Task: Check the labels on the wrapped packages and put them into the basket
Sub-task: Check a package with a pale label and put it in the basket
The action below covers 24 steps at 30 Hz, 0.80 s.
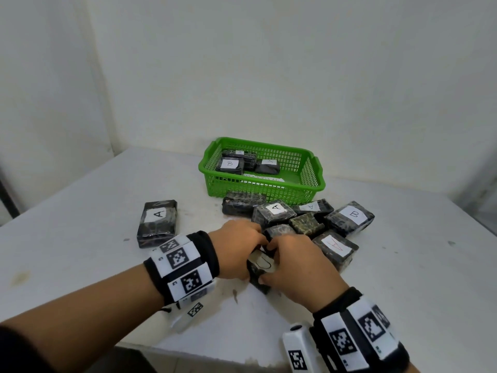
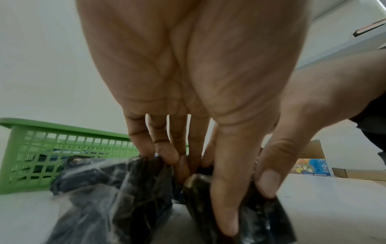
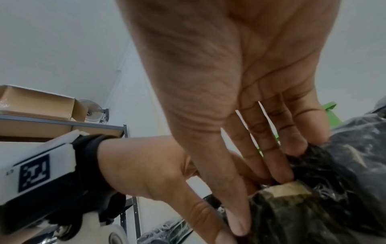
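Both hands grip one black wrapped package just above the table, its white label facing up between them. My left hand holds its left end, fingers curled over the top and thumb down the side. My right hand pinches the right end. The left wrist view shows the same package under both thumbs. In the right wrist view its taped end lies under my fingertips. The green basket stands behind and holds several labelled packages.
Several more wrapped packages lie in a cluster before the basket: an "A" package, a "B" package, a red "A" package. Another "A" package lies alone to the left. The table edge is near me. Walls close the back.
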Available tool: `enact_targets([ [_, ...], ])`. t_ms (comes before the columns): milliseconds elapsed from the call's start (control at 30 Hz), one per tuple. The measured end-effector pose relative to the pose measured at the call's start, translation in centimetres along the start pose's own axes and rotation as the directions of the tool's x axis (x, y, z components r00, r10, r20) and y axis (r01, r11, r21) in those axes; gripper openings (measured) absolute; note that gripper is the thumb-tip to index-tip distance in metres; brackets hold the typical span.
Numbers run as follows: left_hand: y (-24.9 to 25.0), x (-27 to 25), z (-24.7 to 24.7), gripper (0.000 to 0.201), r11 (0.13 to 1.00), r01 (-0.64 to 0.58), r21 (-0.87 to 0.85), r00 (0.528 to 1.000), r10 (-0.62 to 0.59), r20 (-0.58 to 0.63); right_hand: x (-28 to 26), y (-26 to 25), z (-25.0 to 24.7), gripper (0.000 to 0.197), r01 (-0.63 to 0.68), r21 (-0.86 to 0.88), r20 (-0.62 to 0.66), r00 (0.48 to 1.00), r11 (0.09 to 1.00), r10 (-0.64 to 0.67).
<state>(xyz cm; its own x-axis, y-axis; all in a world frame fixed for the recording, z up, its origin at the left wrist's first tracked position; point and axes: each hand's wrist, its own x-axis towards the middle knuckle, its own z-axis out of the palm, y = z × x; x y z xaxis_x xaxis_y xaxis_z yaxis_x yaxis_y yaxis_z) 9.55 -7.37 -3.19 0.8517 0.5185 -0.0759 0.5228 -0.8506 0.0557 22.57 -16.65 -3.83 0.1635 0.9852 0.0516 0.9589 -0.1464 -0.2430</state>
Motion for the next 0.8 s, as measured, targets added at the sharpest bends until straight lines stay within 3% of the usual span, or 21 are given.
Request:
enact_targets([
  [100,0.1,0.7,-0.2,0.046,1.0,0.017,0.013,1.0,-0.017,0.026,0.2,0.2,0.4,0.039,0.028,-0.057,0.014,1.0,0.998,-0.027],
  [200,-0.4,0.9,-0.4,0.044,0.996,0.032,-0.084,0.999,-0.03,0.031,0.3,0.6,0.4,0.037,0.043,-0.049,0.021,0.999,0.998,-0.042],
  [367,-2.0,0.3,-1.5,0.049,0.93,0.061,-0.362,0.998,-0.062,0.011,0.4,1.8,-0.8,0.035,0.029,0.212,-0.033,0.999,0.977,-0.023],
  [433,-2.8,0.2,-1.8,0.044,0.846,0.05,-0.532,0.997,-0.075,-0.027,0.7,2.3,-1.2,0.037,0.047,0.354,-0.081,0.997,0.934,-0.019],
  [567,-4.1,0.4,-2.3,0.038,0.541,-0.027,-0.84,0.983,-0.138,-0.12,2.3,3.0,-1.3,0.042,0.069,0.666,-0.156,0.986,0.743,0.049],
  [667,-4.5,0.9,-2.3,0.041,0.383,-0.099,-0.919,0.956,-0.218,-0.194,4.1,3.1,-1.5,0.04,0.099,0.781,-0.178,0.982,0.617,0.067],
  [800,-4.8,2.1,-2.7,0.038,0.267,-0.127,-0.955,0.928,-0.309,-0.209,6.1,3.4,-2.5,0.039,0.116,0.854,-0.165,0.985,0.508,0.052],
])
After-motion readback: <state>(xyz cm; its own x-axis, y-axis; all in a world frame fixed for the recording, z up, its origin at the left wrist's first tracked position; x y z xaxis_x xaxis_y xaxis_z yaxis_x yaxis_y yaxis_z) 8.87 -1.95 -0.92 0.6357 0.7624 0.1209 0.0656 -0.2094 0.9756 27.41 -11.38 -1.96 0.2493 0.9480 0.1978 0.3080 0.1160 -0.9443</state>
